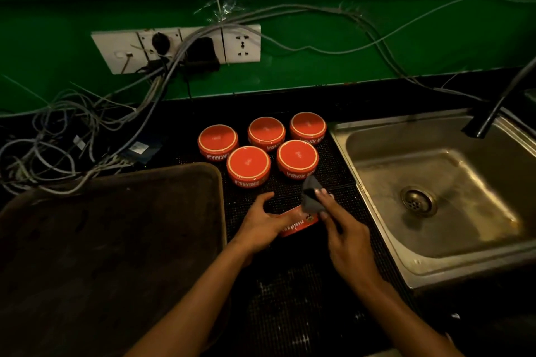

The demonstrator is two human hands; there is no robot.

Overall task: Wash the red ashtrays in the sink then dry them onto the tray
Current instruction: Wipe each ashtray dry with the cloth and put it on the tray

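My left hand [262, 224] grips a red ashtray [298, 223] with white lettering, tilted on its side above the black mesh mat [336, 174]. My right hand [345, 233] presses a small dark grey cloth [311, 197] against the ashtray's upper right edge. Several more red ashtrays [248, 165] stand upside down on the mat behind my hands, in two rows. A dark brown tray [110, 240] lies to the left with nothing on it. The steel sink [435, 200] is on the right, without running water.
A black faucet [490, 113] reaches over the sink's back right corner. White wall sockets [177, 46] and a tangle of grey cables [66, 136] fill the back left of the counter under the green wall.
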